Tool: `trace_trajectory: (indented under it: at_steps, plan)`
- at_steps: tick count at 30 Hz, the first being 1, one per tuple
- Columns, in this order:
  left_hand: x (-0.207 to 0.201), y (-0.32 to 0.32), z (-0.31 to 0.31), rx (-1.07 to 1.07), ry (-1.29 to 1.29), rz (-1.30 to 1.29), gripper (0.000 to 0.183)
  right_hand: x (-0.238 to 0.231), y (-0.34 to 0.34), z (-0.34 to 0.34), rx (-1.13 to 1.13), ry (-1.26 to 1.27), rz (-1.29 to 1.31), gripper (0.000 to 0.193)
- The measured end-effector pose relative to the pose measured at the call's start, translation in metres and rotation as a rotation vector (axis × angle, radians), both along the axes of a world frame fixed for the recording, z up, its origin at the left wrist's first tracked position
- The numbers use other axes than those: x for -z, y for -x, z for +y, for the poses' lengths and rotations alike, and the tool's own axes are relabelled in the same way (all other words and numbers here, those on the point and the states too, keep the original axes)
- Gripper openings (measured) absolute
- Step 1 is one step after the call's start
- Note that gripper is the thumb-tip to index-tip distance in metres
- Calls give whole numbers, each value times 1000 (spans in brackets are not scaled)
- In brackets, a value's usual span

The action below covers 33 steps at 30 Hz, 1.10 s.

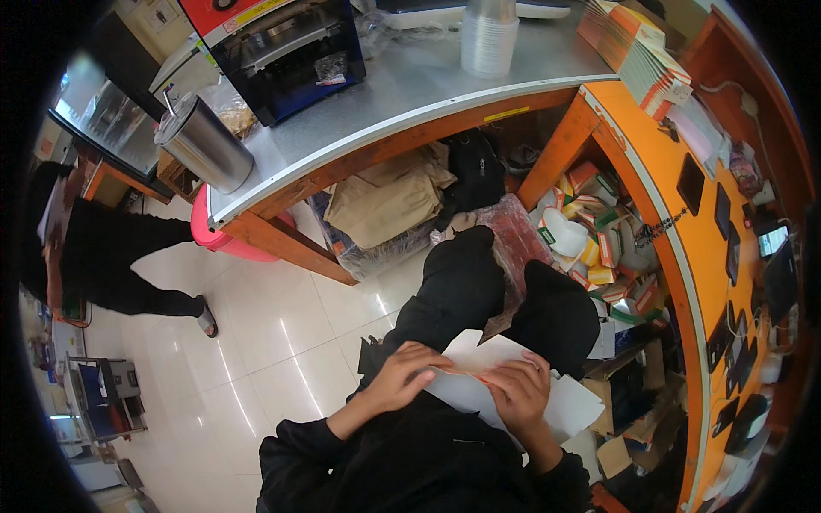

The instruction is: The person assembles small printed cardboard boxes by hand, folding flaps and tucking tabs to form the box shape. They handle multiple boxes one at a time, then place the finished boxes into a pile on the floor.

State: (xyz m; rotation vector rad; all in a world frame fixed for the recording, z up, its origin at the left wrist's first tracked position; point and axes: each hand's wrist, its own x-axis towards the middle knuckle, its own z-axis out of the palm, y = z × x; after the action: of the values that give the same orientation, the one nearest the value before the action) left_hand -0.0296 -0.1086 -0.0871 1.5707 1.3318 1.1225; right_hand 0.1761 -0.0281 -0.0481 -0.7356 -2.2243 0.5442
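Observation:
Above my lap, both hands hold a white piece of thin card (489, 352) with cut, angled edges; it looks like a flat carton blank. My left hand (400, 376) pinches its left edge between thumb and fingers. On the right side, my right hand (518, 390) grips the same piece, fingers bent over it. A fold line runs between the two hands. More white card (571, 407) lies on my lap beneath and to the right of my right hand. Part of it is hidden by my hands and sleeves.
A metal-topped counter (402, 94) carries a steel canister (205, 144), a red-and-black machine (282, 64) and stacked clear cups (489, 38). On the orange table (637, 128) lie folded cartons (641, 60) and several phones (691, 184). Cartons (599, 248) heap below. At left, a person (120, 256) stands.

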Motion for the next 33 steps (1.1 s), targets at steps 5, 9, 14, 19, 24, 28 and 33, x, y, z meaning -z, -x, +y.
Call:
trace_trajectory:
  at_steps: [5, 9, 14, 19, 24, 28, 33]
  plan:
    - [-41, 17, 35, 193, -140, -27, 38, -51, -16, 30, 57, 196, 119, 14]
    - [-100, 13, 80, 373, -381, -213, 37, -123, -25, 55, 109, -48, 218, 11]
    - [-170, -7, 119, 175, -983, 362, 31, -214, -33, 86, 143, -626, 103, 14]
    - [-206, -19, 128, 37, -1181, 918, 28, -265, -42, 81, 151, -848, -95, 17]
    - [-233, -17, 129, -43, -1303, 947, 24, -280, -63, 88, 157, -687, -76, 11]
    - [-252, -5, 134, -70, -1132, 825, 16, -279, -73, 91, 220, -627, -12, 7]
    - [-249, -14, 155, -352, -1338, 858, 11, -280, -64, 68, 370, -567, -24, 11]
